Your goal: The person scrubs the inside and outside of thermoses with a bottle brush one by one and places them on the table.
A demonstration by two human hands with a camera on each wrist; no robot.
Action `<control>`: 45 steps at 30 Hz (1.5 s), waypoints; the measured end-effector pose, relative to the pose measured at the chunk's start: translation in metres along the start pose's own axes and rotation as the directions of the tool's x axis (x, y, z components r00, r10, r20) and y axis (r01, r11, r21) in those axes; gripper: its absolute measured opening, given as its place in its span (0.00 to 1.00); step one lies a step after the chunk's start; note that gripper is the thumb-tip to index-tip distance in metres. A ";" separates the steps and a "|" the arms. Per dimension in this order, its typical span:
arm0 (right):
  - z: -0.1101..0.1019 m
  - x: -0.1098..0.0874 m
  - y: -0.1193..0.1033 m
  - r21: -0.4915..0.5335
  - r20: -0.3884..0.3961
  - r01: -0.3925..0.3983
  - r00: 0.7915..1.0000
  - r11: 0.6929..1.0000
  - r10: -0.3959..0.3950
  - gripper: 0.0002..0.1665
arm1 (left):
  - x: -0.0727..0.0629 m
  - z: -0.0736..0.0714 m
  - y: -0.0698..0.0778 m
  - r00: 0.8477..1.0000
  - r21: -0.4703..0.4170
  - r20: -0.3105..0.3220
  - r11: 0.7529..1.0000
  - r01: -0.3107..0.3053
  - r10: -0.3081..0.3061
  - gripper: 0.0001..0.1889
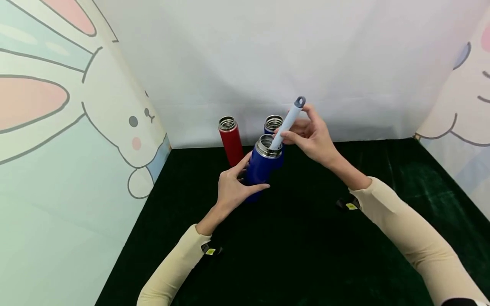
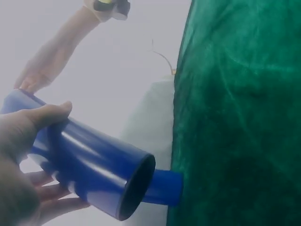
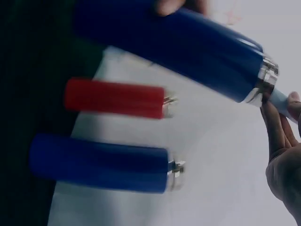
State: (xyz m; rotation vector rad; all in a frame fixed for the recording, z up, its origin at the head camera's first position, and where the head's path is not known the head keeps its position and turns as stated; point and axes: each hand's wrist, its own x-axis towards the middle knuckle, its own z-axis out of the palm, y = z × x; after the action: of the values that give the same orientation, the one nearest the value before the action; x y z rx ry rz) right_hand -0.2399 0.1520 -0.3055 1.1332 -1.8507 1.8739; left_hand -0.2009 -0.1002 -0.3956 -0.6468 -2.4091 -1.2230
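My left hand (image 1: 232,188) grips an open blue metal bottle (image 1: 259,169) round its side. In the left wrist view the bottle's underside faces the camera, held up off the cloth and tilted. With thumb and fingers my right hand (image 1: 314,138) pinches a light-blue stick-shaped handle (image 1: 288,123) that has a dark grey hanging loop at its top. The handle slants down into the bottle's silver mouth (image 3: 268,80), and its lower end is hidden inside.
Behind the held bottle stand an uncapped red bottle (image 1: 231,144) and a second uncapped blue bottle (image 3: 101,162). Dark green cloth (image 1: 283,250) covers the table. A pale backdrop (image 1: 268,55) rises at the back, with cartoon-printed panels (image 1: 49,204) at both sides.
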 end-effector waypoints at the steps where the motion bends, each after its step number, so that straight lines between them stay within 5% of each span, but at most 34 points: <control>1: 0.001 -0.001 -0.001 -0.020 -0.012 0.008 1.000 1.000 -0.009 0.34 | 0.001 0.000 0.002 1.000 -0.007 0.005 1.000 0.001 -0.001 0.49; 8: 0.001 -0.002 0.005 0.012 -0.007 -0.067 0.998 0.998 0.067 0.32 | -0.002 0.005 -0.004 0.986 -0.114 0.058 0.980 0.160 -0.154 0.46; 20: -0.005 0.004 -0.001 0.156 -0.055 -0.097 0.993 0.983 0.107 0.34 | -0.011 0.005 -0.018 0.982 -0.181 0.111 0.968 0.173 -0.155 0.43; 26: -0.005 0.007 -0.009 0.189 -0.086 -0.055 0.994 0.980 0.072 0.34 | -0.010 0.004 -0.023 0.986 -0.111 0.093 0.983 0.149 -0.139 0.44; 34: -0.004 0.006 -0.011 0.189 -0.150 0.003 0.988 0.982 0.026 0.33 | -0.003 0.009 -0.036 0.997 0.112 0.042 0.992 0.060 -0.066 0.47; 45: -0.012 0.003 -0.019 0.214 -0.277 0.035 0.960 0.976 0.026 0.30 | -0.004 0.003 -0.041 0.997 0.176 0.014 0.982 0.074 -0.078 0.47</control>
State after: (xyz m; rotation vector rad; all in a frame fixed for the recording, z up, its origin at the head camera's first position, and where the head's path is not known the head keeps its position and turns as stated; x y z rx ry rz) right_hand -0.2332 0.1648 -0.2885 0.8758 -1.5188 2.1483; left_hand -0.2207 -0.1199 -0.4265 -0.5210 -2.5437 -1.0212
